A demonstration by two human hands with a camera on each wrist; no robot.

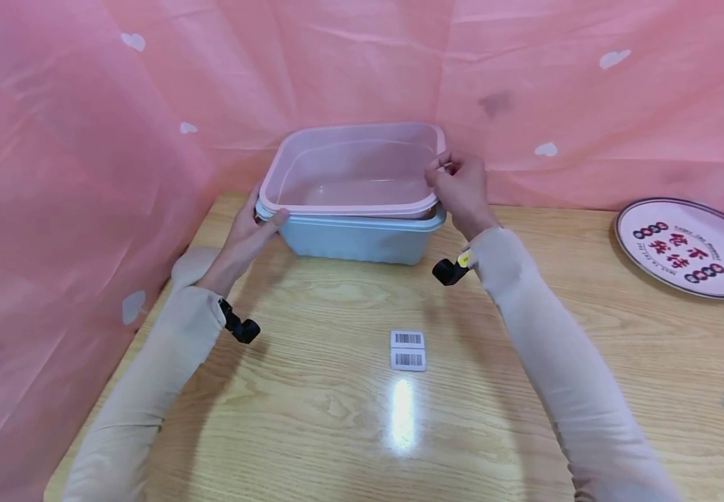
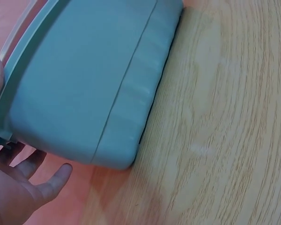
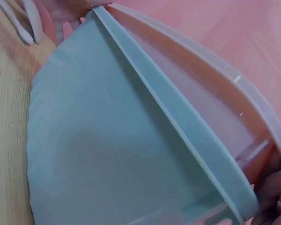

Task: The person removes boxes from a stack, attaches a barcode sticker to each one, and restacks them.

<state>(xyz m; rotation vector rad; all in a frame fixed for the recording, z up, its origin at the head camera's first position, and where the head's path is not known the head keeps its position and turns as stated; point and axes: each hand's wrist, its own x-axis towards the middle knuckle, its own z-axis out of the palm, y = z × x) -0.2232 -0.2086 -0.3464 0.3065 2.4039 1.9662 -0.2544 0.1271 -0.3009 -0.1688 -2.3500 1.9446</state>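
The right hand, at centre right of the head view, has its fingertips pinched together on the right rim of a translucent pink tub. In the right wrist view, only fingertips show at the lower right edge, curled against that rim. The left hand, at centre left, has its thumb hooked over the left end of the rims, while the left wrist view shows the other fingers spread and fairly straight beneath the corner, in the lower left of that frame. The pink tub sits nested inside a pale blue tub, its rim riding slightly above the blue one; the right wrist view shows a gap between the two rims. Both tubs lie between the hands, with their long axis running left to right across the frame. Each hand is at one short end, so neither is clearly nearer. The stack stands on a wooden table, upper centre of the frame, close to a pink curtain behind it.
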